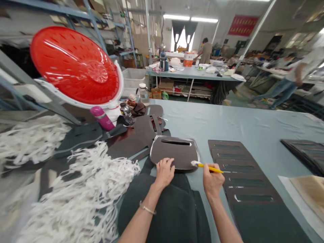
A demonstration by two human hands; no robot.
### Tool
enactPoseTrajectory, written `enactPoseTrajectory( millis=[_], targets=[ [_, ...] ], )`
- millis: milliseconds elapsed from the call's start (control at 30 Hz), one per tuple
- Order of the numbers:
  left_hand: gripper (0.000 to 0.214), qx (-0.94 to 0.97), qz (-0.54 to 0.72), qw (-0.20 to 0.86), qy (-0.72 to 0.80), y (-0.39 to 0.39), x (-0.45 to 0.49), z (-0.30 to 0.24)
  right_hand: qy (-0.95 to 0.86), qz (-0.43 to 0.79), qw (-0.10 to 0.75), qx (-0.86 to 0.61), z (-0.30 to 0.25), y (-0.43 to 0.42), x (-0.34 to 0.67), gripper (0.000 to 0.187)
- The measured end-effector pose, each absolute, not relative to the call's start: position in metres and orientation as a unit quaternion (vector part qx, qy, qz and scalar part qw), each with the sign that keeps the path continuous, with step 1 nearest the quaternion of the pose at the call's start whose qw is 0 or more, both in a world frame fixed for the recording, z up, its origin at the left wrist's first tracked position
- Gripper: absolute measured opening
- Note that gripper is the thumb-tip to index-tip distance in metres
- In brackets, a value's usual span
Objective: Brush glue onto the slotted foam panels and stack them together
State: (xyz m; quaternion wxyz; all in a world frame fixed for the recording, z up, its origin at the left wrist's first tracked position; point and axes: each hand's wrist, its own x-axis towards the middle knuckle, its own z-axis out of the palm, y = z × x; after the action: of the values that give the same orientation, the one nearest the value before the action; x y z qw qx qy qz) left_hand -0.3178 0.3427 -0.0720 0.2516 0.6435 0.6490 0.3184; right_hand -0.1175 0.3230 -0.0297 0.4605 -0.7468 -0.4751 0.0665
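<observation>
A dark brown leather piece with a slot near its top and a pale glue line round its edge lies on the grey table. My left hand presses flat on its lower edge, fingers spread. My right hand is closed on a yellow-handled brush. The brush's white tip touches the piece's lower right corner. Both hands rest over a stack of dark fabric at the table's near edge.
A row of overlapping dark slotted pieces lies to the right. White strip offcuts heap on the left, by a red fan, a pink bottle and loose leather parts. People work at far tables.
</observation>
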Motion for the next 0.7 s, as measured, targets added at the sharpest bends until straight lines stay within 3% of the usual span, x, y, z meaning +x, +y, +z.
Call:
enactPoseTrajectory(
  millis=[67,233,367,533,600,700],
  targets=[
    [0.036,0.593,0.349,0.329,0.647,0.361,-0.344,-0.068,-0.551,0.153,0.491,-0.656,-0.029,0.321,-0.167,0.023],
    [0.035,0.567,0.349,0.334,0.668,0.391,-0.396,-0.071,-0.677,0.273,0.491,-0.475,-0.052,0.322,-0.257,0.018],
    [0.034,0.584,0.328,0.333,0.664,0.392,-0.404,-0.082,-0.660,0.237,0.465,-0.541,-0.070,0.311,-0.200,0.019],
    [0.037,0.628,0.306,0.298,0.650,0.382,-0.389,-0.088,-0.584,0.058,0.454,-0.670,-0.059,0.298,-0.089,0.021],
    [0.036,0.648,0.275,0.231,0.671,0.376,-0.378,-0.088,-0.547,0.026,0.480,-0.686,-0.051,0.314,-0.095,0.022],
    [0.035,0.665,0.242,0.124,0.695,0.366,-0.362,-0.088,-0.572,0.113,0.526,-0.619,-0.044,0.359,-0.165,0.023]
  ],
)
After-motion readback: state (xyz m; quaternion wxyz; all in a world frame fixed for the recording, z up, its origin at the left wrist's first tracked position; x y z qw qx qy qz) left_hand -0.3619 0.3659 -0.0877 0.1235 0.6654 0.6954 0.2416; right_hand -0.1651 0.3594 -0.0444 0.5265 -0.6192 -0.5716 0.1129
